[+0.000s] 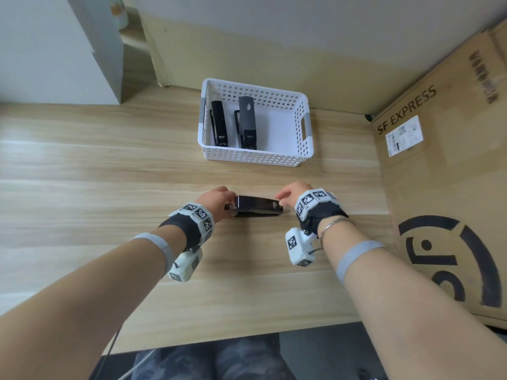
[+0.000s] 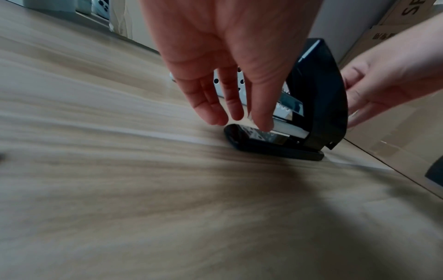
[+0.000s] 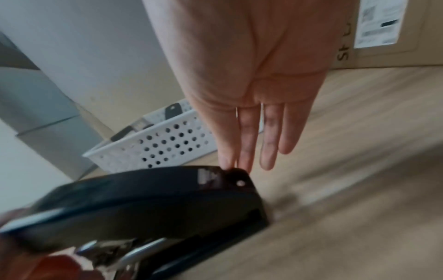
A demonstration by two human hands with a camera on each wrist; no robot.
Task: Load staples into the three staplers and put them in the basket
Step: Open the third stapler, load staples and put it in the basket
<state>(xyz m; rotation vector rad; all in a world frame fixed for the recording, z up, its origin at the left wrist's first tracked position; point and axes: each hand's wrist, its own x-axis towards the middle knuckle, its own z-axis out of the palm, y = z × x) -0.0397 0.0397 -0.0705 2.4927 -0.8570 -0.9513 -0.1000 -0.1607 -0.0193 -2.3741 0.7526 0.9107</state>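
A black stapler (image 1: pixel 258 206) lies sideways on the wooden table between my hands. My left hand (image 1: pixel 225 198) is at its left end; in the left wrist view its straight fingers (image 2: pixel 262 121) touch the shiny metal magazine under the raised cover of the stapler (image 2: pixel 318 106). My right hand (image 1: pixel 283 195) is at the right end, and its straight fingertips (image 3: pixel 249 163) rest on the rear of the stapler (image 3: pixel 167 204) top. Behind, the white perforated basket (image 1: pixel 252 158) holds a black stapler (image 1: pixel 218 123) and a grey stapler (image 1: pixel 247 123), side by side.
A large SF Express cardboard box (image 1: pixel 439 187) stands along the right side of the table, close to my right hand. The wall runs just behind the basket (image 3: pixel 155 145). Bare wood stretches to the left and toward the front edge (image 1: pixel 247 341).
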